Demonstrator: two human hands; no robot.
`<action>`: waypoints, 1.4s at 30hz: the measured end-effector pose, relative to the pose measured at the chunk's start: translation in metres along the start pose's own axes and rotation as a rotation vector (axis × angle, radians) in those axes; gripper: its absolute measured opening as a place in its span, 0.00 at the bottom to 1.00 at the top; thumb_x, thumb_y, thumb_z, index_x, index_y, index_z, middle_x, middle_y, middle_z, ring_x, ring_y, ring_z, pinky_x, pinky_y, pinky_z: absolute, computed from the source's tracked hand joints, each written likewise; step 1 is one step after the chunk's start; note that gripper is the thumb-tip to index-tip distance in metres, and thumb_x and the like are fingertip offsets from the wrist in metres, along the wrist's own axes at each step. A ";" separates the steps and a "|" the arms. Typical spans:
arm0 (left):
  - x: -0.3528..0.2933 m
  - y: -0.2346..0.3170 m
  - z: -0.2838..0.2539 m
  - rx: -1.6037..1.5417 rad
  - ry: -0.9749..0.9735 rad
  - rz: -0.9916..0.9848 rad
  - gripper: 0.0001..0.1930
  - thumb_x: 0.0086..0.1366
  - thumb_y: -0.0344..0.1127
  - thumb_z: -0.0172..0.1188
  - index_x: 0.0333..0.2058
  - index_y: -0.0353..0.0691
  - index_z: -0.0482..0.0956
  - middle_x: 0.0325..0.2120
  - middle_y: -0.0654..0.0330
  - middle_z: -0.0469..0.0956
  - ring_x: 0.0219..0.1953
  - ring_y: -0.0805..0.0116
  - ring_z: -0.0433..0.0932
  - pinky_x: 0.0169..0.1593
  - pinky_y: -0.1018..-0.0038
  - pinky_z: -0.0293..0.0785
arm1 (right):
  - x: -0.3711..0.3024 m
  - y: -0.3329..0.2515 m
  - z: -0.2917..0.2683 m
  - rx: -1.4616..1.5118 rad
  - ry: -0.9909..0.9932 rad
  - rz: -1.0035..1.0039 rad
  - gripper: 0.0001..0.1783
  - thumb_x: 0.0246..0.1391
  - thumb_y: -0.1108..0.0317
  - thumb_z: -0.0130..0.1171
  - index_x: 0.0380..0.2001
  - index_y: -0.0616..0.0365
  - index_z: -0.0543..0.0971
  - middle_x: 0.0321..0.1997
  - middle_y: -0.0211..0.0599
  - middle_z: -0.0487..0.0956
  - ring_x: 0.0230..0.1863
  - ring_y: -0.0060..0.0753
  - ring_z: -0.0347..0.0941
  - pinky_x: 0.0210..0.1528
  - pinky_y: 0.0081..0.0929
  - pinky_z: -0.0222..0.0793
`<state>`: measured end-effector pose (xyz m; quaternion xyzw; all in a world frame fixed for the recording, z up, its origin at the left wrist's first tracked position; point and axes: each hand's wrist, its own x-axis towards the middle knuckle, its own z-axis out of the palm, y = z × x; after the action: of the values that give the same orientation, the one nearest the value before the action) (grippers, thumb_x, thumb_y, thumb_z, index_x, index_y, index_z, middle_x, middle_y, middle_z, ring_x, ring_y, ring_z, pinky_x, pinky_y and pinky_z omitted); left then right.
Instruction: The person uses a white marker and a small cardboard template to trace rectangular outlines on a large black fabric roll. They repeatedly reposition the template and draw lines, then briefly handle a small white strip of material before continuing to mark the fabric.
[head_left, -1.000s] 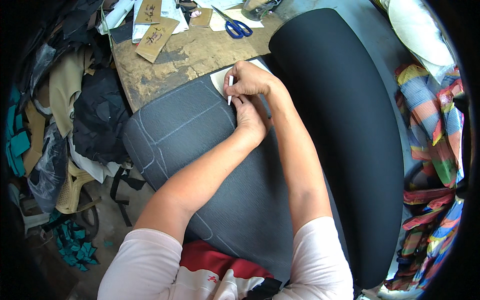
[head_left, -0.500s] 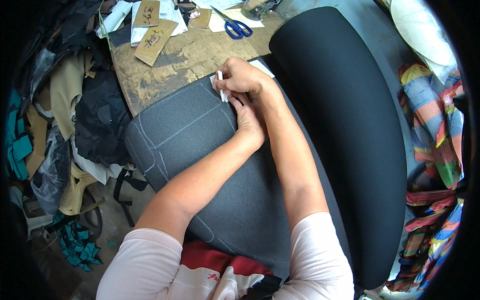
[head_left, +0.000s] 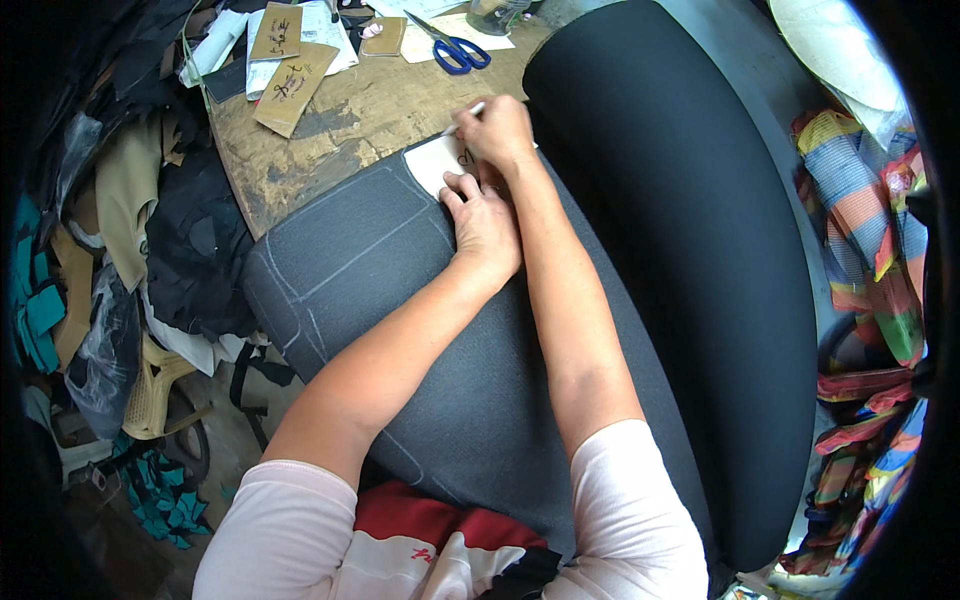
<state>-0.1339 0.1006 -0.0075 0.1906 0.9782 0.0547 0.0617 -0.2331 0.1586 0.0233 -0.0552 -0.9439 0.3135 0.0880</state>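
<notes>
Dark grey fabric (head_left: 400, 330) lies over the table, with thin pale lines drawn on it in rounded panel shapes. At its far edge a white pattern card (head_left: 428, 164) with dark handwriting rests flat on the fabric. My left hand (head_left: 485, 228) presses the card down with spread fingertips and grips nothing. Just beyond it, my right hand (head_left: 500, 132) pinches a slim white marking stick (head_left: 477, 108), its lower end by the card's far edge. Part of the card is hidden under both hands.
A thick black fabric roll (head_left: 670, 260) lies along the right. On the worn wooden table (head_left: 350, 120) are blue-handled scissors (head_left: 461, 55), brown card patterns (head_left: 295, 90) and papers. Dark scraps (head_left: 195, 240) and a cream plastic chair (head_left: 155, 385) stand at left.
My right hand has shifted to the card's far side with the marking stick, uncovering more of the card. The left fingers have spread onto the near edge. The view has moved slightly.
</notes>
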 end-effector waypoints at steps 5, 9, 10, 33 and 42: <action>-0.005 -0.010 -0.016 -0.140 0.162 0.012 0.32 0.53 0.43 0.59 0.54 0.30 0.66 0.56 0.52 0.63 0.51 0.49 0.61 0.53 0.49 0.57 | 0.011 0.021 -0.009 -0.076 0.278 0.114 0.10 0.46 0.67 0.57 0.26 0.64 0.81 0.25 0.52 0.79 0.31 0.48 0.79 0.38 0.36 0.73; 0.002 -0.024 -0.019 -0.255 0.236 0.027 0.29 0.52 0.45 0.60 0.51 0.35 0.70 0.54 0.55 0.67 0.50 0.55 0.63 0.49 0.55 0.66 | 0.012 0.024 0.002 -0.099 0.521 0.045 0.10 0.46 0.69 0.57 0.25 0.67 0.79 0.25 0.55 0.78 0.31 0.53 0.77 0.38 0.39 0.73; 0.005 -0.028 -0.018 -0.275 0.253 0.028 0.29 0.52 0.46 0.60 0.50 0.36 0.71 0.53 0.56 0.68 0.49 0.55 0.64 0.47 0.56 0.69 | 0.011 0.025 0.004 -0.084 0.551 0.029 0.09 0.46 0.70 0.57 0.24 0.67 0.78 0.24 0.57 0.78 0.30 0.55 0.77 0.37 0.41 0.73; 0.055 -0.091 -0.013 -1.063 -0.043 -0.062 0.33 0.68 0.60 0.31 0.48 0.40 0.77 0.45 0.59 0.79 0.48 0.66 0.75 0.51 0.72 0.68 | -0.055 0.027 -0.005 -0.388 0.516 -0.029 0.10 0.49 0.70 0.53 0.19 0.64 0.75 0.20 0.55 0.76 0.25 0.53 0.76 0.31 0.43 0.73; 0.048 -0.089 -0.017 -0.718 0.204 -0.033 0.28 0.52 0.56 0.62 0.45 0.41 0.79 0.40 0.51 0.79 0.47 0.59 0.75 0.52 0.68 0.68 | -0.139 -0.022 0.003 0.407 0.081 0.006 0.10 0.52 0.69 0.57 0.31 0.69 0.79 0.19 0.41 0.79 0.20 0.27 0.75 0.25 0.24 0.70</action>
<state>-0.2131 0.0356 -0.0073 0.1346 0.9008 0.4119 0.0276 -0.0990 0.1168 0.0159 -0.0517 -0.8566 0.4957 0.1340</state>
